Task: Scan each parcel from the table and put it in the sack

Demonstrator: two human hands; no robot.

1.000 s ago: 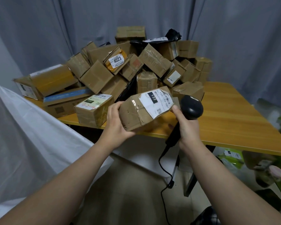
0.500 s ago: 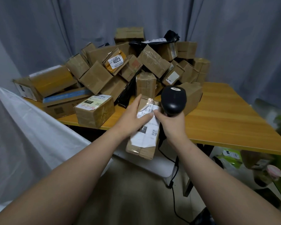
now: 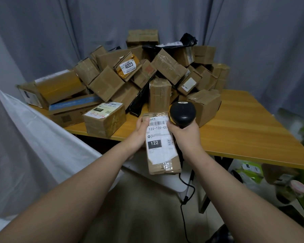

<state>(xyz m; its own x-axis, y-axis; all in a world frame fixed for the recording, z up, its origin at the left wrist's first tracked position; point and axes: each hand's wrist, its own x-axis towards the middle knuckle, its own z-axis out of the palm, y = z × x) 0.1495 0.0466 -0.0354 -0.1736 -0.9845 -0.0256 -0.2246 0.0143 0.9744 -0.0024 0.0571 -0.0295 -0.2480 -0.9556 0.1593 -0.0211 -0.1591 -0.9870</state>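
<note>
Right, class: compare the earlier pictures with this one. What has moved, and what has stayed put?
The parcel, held by the left hand, has turned label-up and lengthwise and come down toward the person, past the table edge. The right hand has swung the scanner left, close beside the label's far corner. Both grips hold throughout. The pile of parcels and the sack stayed put.
</note>
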